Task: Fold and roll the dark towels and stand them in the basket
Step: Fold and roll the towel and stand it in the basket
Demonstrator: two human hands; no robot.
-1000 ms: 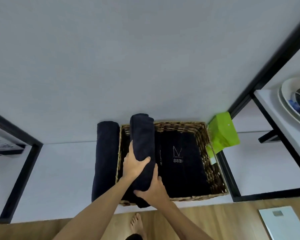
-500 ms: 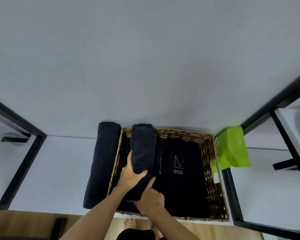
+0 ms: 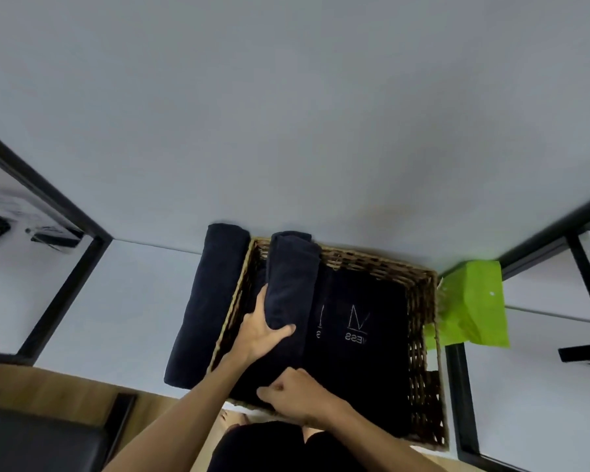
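A woven wicker basket [image 3: 423,321] sits on a white shelf against the wall. Inside it, along the left wall, stands a rolled dark towel [image 3: 292,284] whose top pokes above the rim. My left hand [image 3: 261,330] wraps around the middle of that roll. My right hand [image 3: 298,396] grips its lower end near the basket's front edge. More dark towel fabric with pale stitched lettering [image 3: 358,321] fills the rest of the basket. A second rolled dark towel [image 3: 206,308] lies outside, against the basket's left side.
A bright green bag [image 3: 470,308] leans at the basket's right. Black metal shelf frames [image 3: 65,294] stand left and right [image 3: 457,396]. White shelf surface [image 3: 133,301] extends left of the outer roll. Wooden floor [image 3: 48,386] lies below.
The roll has sunk deeper into the basket along its left wall. My right hand slid down to its lower end. The view has shifted closer and lower.
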